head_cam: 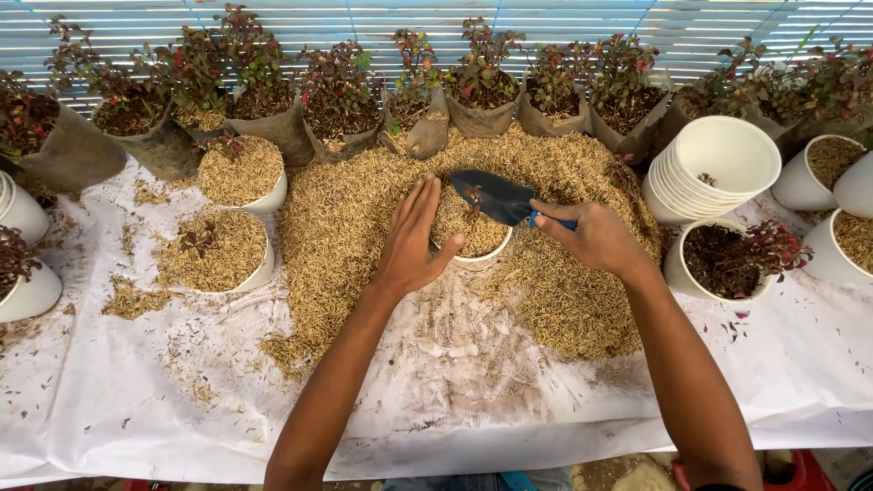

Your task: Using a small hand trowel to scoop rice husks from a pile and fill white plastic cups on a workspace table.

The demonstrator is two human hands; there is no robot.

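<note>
Two bare arms reach up from the bottom of the frame to a white pot (pixel 479 253) at the centre, set in a heap of rice husks (pixel 364 218).

The left hand (pixel 414 241) lies flat, fingers spread and holding nothing, against the pot's left rim. The right hand (pixel 596 238) is clenched around the blue handle of a dark trowel (pixel 498 197), blade over the pot's small red-leaved plant. A stack of empty white pots (pixel 709 168) sits at upper right on the white sheet (pixel 491 382).

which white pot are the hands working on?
The husk-filled white pot at the middle of the husk heap: left hand against its side, right hand holding the trowel over it.
</note>
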